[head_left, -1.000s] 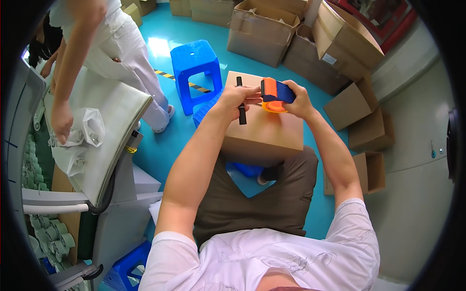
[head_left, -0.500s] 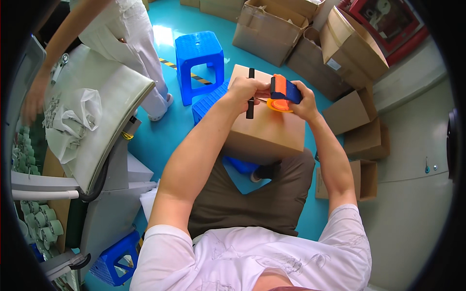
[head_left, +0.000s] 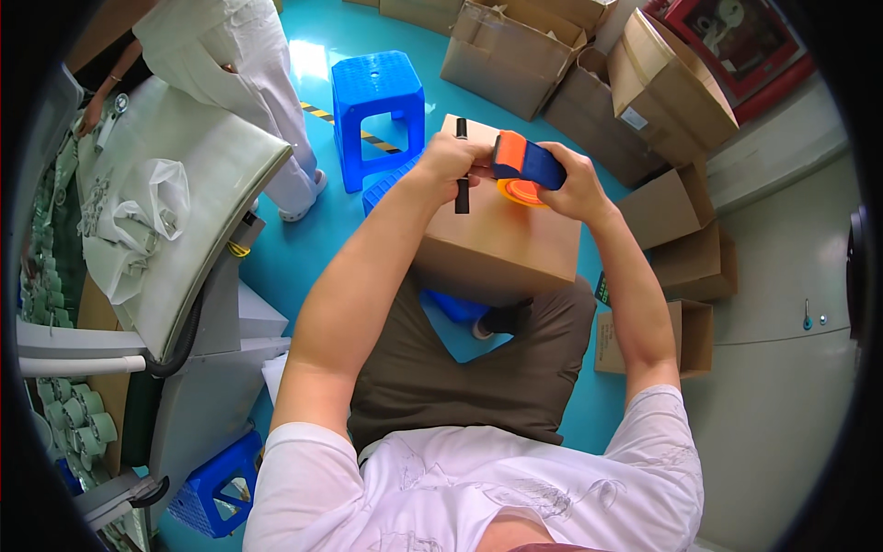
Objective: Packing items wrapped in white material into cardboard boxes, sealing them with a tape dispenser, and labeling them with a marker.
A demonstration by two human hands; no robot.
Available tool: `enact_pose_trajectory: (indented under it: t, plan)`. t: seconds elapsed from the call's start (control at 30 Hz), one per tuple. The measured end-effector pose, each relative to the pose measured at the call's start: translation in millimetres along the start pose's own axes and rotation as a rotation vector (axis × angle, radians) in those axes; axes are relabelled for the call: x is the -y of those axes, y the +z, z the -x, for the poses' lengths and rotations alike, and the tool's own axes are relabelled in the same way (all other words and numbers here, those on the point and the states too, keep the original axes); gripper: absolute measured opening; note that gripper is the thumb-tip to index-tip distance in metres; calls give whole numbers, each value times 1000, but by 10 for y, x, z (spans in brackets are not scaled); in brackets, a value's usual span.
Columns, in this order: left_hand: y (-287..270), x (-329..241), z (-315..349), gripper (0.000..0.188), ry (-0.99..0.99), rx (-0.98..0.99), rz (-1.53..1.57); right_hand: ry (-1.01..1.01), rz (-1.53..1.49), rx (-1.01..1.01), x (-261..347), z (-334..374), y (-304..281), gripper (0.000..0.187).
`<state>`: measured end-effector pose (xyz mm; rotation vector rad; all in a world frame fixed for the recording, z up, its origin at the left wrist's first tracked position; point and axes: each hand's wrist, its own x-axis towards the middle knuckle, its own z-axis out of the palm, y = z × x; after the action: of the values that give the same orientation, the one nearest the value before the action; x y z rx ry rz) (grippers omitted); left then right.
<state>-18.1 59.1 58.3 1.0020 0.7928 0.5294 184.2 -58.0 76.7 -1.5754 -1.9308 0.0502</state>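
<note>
A closed brown cardboard box [head_left: 497, 253] stands in front of my knees, under my hands. My right hand [head_left: 581, 187] is wrapped round a blue and orange tape dispenser [head_left: 541, 166] held over the box top. An orange ring [head_left: 521, 191] shows at the dispenser's underside. In my left hand [head_left: 447, 158] is a slim black stick [head_left: 462, 199], pointing away from me, its exact kind unclear. The fingertips of that hand reach close to the dispenser's orange end; whether they touch it or pinch tape cannot be made out.
Blue plastic stools [head_left: 377, 87] stand beyond and beside the box. At left, a grey-white worktop [head_left: 225, 138] carries a plastic bag [head_left: 170, 202]; a co-worker in white trousers [head_left: 230, 74] stands behind it. Open cartons [head_left: 510, 60] line the far right, near a grey cabinet [head_left: 782, 276].
Both my hands have shifted slightly left and away from me, with the dispenser and the black stick. The co-worker's hand has moved farther back over the worktop's left side.
</note>
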Motion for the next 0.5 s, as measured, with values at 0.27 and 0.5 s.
enact_pose_trajectory:
  t: [0.27, 0.5]
  plan:
    - [-390, 104, -229, 11, 106, -110, -31, -59, -34, 211, 347, -255, 23, 76]
    - [-907, -23, -420, 11, 99, -160, -175, -93, 81, 478, 301, -504, -96, 65]
